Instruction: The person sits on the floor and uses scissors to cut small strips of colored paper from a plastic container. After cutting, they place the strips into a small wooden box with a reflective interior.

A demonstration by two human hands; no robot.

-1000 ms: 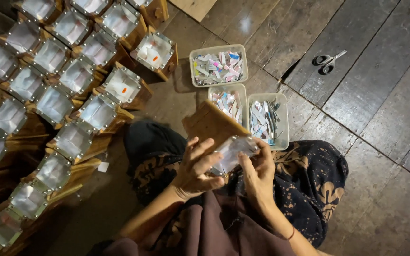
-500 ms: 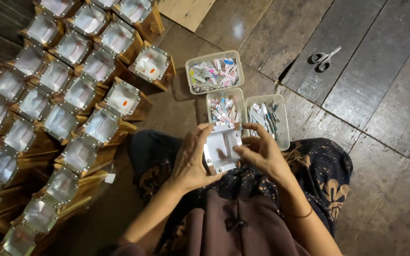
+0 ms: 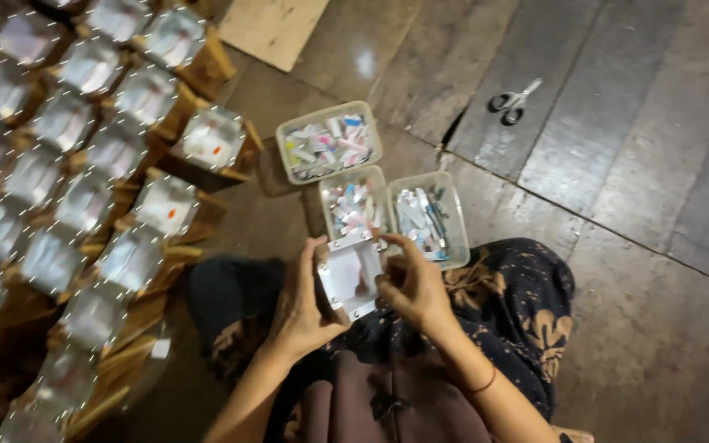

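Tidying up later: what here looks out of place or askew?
The scissors lie alone on the floorboards, far from both hands. One small white scrap sits loose on the floor beside the rows of boxes. The three plastic tubs stand upright, nothing spilled.

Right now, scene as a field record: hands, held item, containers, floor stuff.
left hand: grips the left edge of the small box
right hand: fingers on the box's right side
small box: square, pale inside, open face up, held over the lap
clear tubs: three on the floor ahead, full of small mixed-colour pieces
box rows: many similar wrapped boxes lined up, person's left
scissors: on the floor planks, far right
board: flat, top edge
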